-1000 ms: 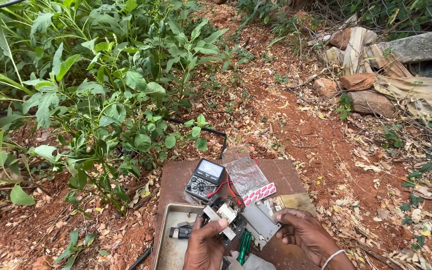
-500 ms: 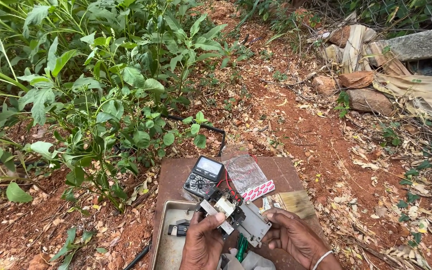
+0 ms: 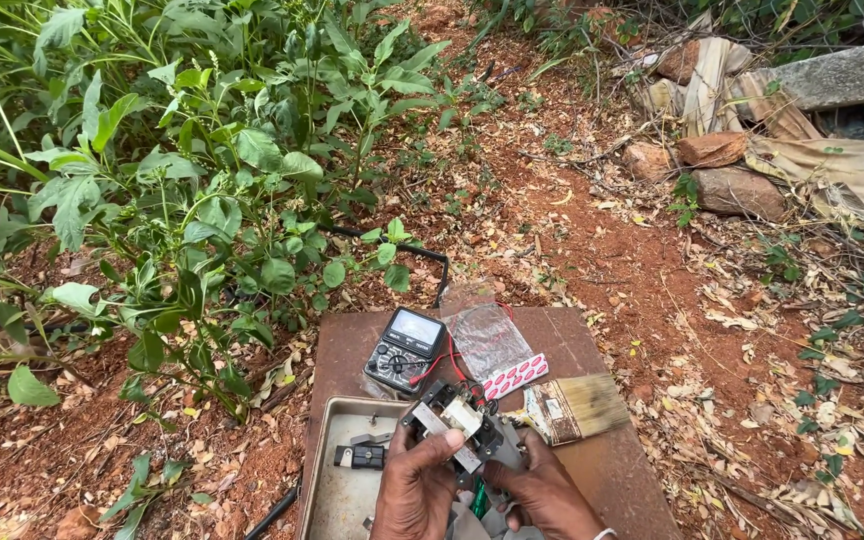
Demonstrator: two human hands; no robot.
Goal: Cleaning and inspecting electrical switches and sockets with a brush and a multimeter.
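Observation:
Both my hands hold a small electrical switch assembly (image 3: 460, 425) with black and cream parts and a grey metal plate, low in the head view. My left hand (image 3: 414, 487) grips its left side with the thumb across a cream bar. My right hand (image 3: 542, 492) has come in under the right side, covering most of the grey plate. They are above a grey metal box tray (image 3: 337, 487) lying on a brown board (image 3: 612, 470). A black multimeter (image 3: 407, 349) with red and black leads sits just beyond.
On the board lie a clear plastic bag (image 3: 492, 345), a red-and-white packet (image 3: 515, 376) and a paintbrush (image 3: 574, 408). A green-handled tool shows between my hands. Leafy green plants fill the left. Red soil, dry leaves, rocks (image 3: 727, 170) and cloth lie to the right.
My right hand moved left and closer to my left hand, sliding under the switch assembly. The grey plate that stuck out to the right is now mostly hidden, and the paintbrush is uncovered.

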